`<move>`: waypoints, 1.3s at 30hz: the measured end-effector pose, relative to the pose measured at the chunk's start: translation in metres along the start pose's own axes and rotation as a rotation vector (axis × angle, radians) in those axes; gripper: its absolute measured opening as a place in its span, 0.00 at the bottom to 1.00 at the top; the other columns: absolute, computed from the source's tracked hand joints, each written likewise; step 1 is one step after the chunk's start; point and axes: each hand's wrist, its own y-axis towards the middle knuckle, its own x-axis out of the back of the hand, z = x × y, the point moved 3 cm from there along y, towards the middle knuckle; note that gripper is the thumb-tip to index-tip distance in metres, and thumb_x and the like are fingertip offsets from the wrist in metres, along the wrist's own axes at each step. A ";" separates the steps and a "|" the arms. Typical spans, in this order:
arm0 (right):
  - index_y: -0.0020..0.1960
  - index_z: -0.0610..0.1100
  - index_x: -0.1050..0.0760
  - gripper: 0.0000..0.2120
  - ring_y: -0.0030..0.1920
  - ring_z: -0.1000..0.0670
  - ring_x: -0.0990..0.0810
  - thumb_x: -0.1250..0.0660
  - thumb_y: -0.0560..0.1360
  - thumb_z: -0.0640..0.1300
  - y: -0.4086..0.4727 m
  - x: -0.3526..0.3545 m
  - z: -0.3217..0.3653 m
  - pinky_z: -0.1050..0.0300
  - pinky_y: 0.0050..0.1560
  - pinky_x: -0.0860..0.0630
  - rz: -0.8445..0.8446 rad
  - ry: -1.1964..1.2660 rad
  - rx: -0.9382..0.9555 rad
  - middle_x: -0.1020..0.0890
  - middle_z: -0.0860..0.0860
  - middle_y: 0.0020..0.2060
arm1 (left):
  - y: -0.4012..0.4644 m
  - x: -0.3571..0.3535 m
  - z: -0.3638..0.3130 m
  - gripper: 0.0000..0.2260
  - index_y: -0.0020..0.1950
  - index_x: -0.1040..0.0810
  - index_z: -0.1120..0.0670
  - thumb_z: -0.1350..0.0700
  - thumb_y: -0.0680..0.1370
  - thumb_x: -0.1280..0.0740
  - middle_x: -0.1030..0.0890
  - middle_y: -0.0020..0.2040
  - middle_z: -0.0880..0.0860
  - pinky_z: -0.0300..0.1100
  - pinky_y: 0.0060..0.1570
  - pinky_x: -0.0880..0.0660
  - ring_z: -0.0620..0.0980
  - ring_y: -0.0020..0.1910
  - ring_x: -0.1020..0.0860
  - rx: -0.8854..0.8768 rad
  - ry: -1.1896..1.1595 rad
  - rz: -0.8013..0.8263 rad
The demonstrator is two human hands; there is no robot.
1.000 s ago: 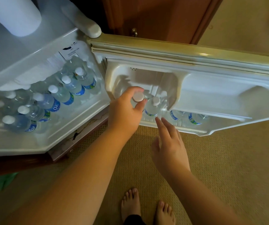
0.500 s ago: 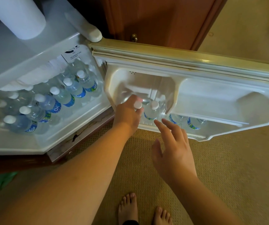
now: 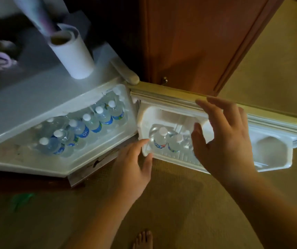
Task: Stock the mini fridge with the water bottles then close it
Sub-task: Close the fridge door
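Now your job turns to the fridge door [image 3: 273, 150], since the water bottles already look stocked: rows of them lie on the shelf inside the mini fridge [image 3: 27, 108] at about nine o'clock from your hands, and at least two more stand upright in the door shelf [image 3: 162, 159], caps up.

Expect the door to feel heavier than it looks. It is a stiff moulded panel, and the bottles standing in its shelf add weight that will swing with it. The plastic liner is smooth and probably a little slick, and the shelf rail looks thin, so I would not push on that. Take the door by its top edge [image 3: 180, 97] or its outer face, well out toward the free end at three o'clock, where a light push gives the most leverage. Close it gently: the door bottles [image 3: 161, 139] stand loosely and could tip or rattle if it slams.

Your left hand [image 3: 133, 169] sits at six o'clock below the hinge-side corner of the door shelf, fingers fairly straight, fingertips touching or nearly touching that corner, and it holds nothing. Your right hand [image 3: 223, 141] hovers spread over the door's inner side, fingers splayed and reaching toward the top edge at twelve o'clock, thumb down by the shelf; it grips nothing, and I cannot tell whether the fingertips touch the rim. Both hands are apart, either side of the door bottles.
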 end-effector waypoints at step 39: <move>0.77 0.42 0.41 0.27 0.60 0.42 0.24 0.48 0.83 0.56 -0.044 -0.052 0.155 0.44 0.58 0.23 0.597 -0.162 -0.319 0.27 0.44 0.61 | 0.030 0.219 0.168 0.30 0.83 0.48 0.41 0.33 0.82 0.51 0.52 0.84 0.51 0.60 0.79 0.47 0.57 0.83 0.51 0.355 0.498 0.003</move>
